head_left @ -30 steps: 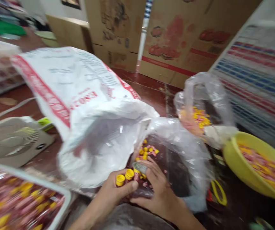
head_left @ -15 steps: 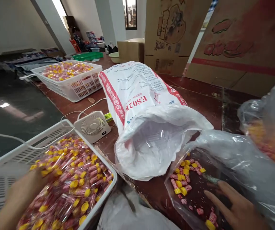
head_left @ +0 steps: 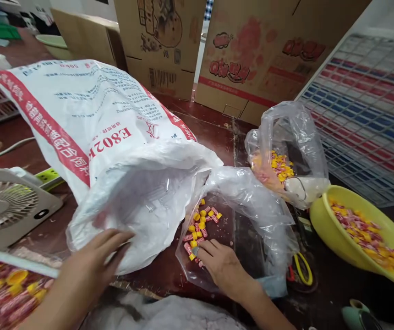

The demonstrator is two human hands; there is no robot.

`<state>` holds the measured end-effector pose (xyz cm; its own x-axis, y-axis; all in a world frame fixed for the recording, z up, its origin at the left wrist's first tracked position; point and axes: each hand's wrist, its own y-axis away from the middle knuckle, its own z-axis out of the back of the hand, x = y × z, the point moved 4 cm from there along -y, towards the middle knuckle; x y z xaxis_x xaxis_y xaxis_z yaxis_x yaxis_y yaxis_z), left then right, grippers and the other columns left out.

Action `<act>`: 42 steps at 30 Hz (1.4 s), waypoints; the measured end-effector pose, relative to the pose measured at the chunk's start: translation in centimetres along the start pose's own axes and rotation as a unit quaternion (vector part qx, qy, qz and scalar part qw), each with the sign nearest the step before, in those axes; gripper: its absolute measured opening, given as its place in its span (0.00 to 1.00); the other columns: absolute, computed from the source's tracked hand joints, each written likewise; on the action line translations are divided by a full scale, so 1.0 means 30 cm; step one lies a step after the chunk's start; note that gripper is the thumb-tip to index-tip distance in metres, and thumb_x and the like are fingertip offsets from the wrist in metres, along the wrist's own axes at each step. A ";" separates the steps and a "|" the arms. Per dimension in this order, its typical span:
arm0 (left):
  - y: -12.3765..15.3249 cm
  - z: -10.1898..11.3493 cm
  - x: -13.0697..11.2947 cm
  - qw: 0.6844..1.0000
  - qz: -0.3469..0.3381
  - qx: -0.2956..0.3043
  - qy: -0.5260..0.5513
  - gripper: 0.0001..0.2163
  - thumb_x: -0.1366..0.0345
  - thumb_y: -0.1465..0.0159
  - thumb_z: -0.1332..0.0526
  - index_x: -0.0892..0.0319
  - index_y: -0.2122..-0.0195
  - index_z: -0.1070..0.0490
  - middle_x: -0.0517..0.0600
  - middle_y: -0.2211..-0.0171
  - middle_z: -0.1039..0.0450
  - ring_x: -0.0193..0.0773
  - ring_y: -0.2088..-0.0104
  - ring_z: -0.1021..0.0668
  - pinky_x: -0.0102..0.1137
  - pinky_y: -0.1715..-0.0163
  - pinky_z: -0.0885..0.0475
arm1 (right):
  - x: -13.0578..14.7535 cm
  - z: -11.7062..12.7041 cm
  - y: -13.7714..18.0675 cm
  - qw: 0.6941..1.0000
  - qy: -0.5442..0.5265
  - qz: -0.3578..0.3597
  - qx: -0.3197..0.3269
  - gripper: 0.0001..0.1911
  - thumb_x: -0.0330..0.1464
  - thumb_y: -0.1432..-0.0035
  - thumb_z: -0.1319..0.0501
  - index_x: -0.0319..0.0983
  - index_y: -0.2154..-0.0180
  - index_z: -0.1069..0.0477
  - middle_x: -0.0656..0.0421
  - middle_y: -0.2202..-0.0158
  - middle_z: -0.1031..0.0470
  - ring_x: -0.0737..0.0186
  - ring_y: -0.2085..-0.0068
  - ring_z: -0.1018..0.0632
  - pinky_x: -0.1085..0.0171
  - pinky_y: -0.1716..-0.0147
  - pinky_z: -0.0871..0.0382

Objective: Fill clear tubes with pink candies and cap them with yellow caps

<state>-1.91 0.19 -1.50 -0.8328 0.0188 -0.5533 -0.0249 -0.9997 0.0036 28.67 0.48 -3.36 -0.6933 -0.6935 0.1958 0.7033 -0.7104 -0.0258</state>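
Note:
My left hand (head_left: 106, 252) is at the mouth of a white woven sack (head_left: 114, 133), fingers stretched out and slightly blurred, with nothing visible in them. Several clear plastic tubes (head_left: 159, 197) lie inside the sack. My right hand (head_left: 222, 266) reaches into an open clear plastic bag (head_left: 269, 220) on the table. Its fingers are bent together at the small pink-and-white pieces with yellow caps (head_left: 200, 224); the fingertips hide whatever they grip. A greyish band or wrap shows on one right finger.
A crate of capped tubes (head_left: 14, 293) is at lower left, below a small fan (head_left: 2, 208). On the right stand a yellow basin (head_left: 324, 215) of pieces, another clear bag (head_left: 296, 133), yellow-handled scissors (head_left: 303, 270) and a wire rack (head_left: 355, 119). Cardboard boxes (head_left: 245, 64) stand behind.
The view has turned right and closer to the sack. My left hand has left the crate for the sack's mouth. My right hand has closed in on the capped pieces.

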 end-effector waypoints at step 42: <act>-0.070 -0.196 -0.396 0.823 0.077 0.188 0.531 0.10 0.60 0.44 0.34 0.56 0.64 0.32 0.46 0.70 0.28 0.39 0.67 0.24 0.32 0.63 0.29 | 0.025 0.205 -0.070 0.963 -0.171 0.020 -0.206 0.50 0.48 0.52 0.25 0.38 0.35 0.45 0.44 0.41 0.29 0.39 0.38 0.29 0.40 0.39 0.33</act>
<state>11.28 1.96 0.16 0.1059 -0.3314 -0.9375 -0.2999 -0.9096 0.2877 27.63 2.20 2.87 -0.5251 -0.6919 0.4954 0.5575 -0.7196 -0.4140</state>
